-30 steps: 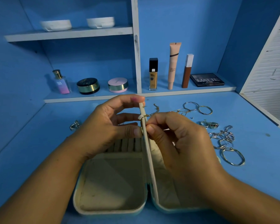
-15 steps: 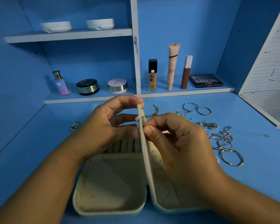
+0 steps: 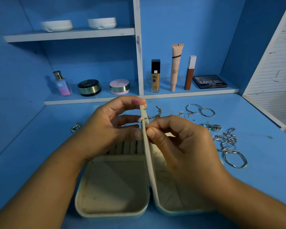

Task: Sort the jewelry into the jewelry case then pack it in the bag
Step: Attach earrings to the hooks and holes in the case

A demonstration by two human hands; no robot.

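Note:
An open cream-lined jewelry case [image 3: 112, 214] lies on the blue desk in front of me. Its thin middle divider panel [image 3: 149, 162] stands upright. My left hand [image 3: 109, 128] pinches the panel's top and left face, next to a small white earring [image 3: 140, 120] whose post pokes through to the right. My right hand [image 3: 185, 146] has thumb and forefinger pinched at the panel's right face, just below that post. What sits between those fingertips is hidden. Loose jewelry lies to the right: thin hoops [image 3: 200, 110], rings [image 3: 212, 126], a wavy bangle [image 3: 235, 158] and a gold chain [image 3: 157, 114].
One silver piece [image 3: 75, 127] lies alone at the left of the desk. On the low shelf behind stand a perfume bottle [image 3: 61, 84], two compacts, foundation bottles and a dark palette [image 3: 209, 81]. A white slatted panel [image 3: 274, 76] bounds the right side.
Both hands stay at the upright panel. My right fingertips have shifted very slightly along its right face; the case and the loose jewelry have not moved.

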